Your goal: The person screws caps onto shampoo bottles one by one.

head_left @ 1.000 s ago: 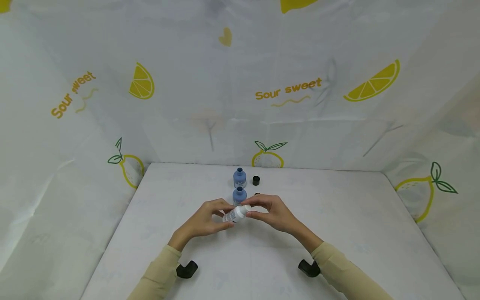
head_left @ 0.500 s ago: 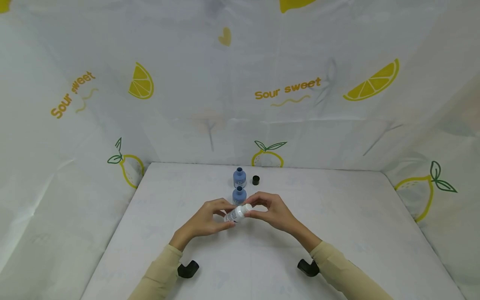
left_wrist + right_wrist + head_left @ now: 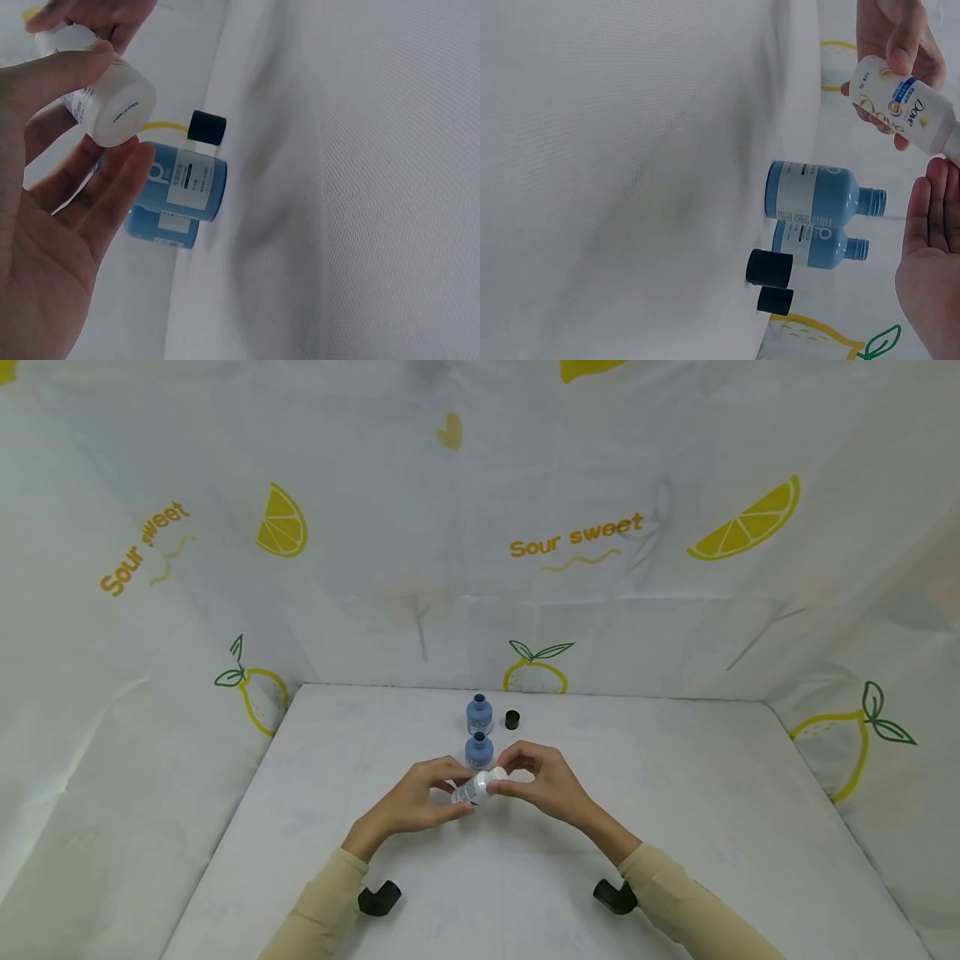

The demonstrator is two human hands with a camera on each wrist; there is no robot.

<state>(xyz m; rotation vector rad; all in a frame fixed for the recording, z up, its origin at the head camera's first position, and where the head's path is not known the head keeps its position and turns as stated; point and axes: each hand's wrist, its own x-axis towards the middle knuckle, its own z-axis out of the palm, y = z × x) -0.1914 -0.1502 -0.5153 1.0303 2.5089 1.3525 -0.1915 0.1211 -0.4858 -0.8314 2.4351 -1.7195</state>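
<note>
My left hand (image 3: 420, 797) grips a small white Dove bottle (image 3: 901, 105) round its body, with the thumb on one side. The bottle is tilted, its capped end pointing up to the right in the head view. At that end my right hand (image 3: 553, 785) pinches the white cap (image 3: 498, 773) between thumb and fingers. Just behind the hands stand two blue bottles, the nearer one (image 3: 478, 752) in front of the farther one (image 3: 479, 714). Both are upright with bare threaded necks, as the right wrist view shows.
Two black caps lie on the white table (image 3: 480, 885) beside the blue bottles: the nearer cap (image 3: 769, 268) is hidden by my right hand in the head view, the farther cap (image 3: 512, 720) shows. Black elbow-shaped pieces (image 3: 379, 899) sit by both forearms. A lemon-print curtain (image 3: 375, 527) surrounds the table.
Both hands and the white bottle have shifted very slightly right. My right fingers have moved up a little at the cap, covering the nearer black cap in the head view.
</note>
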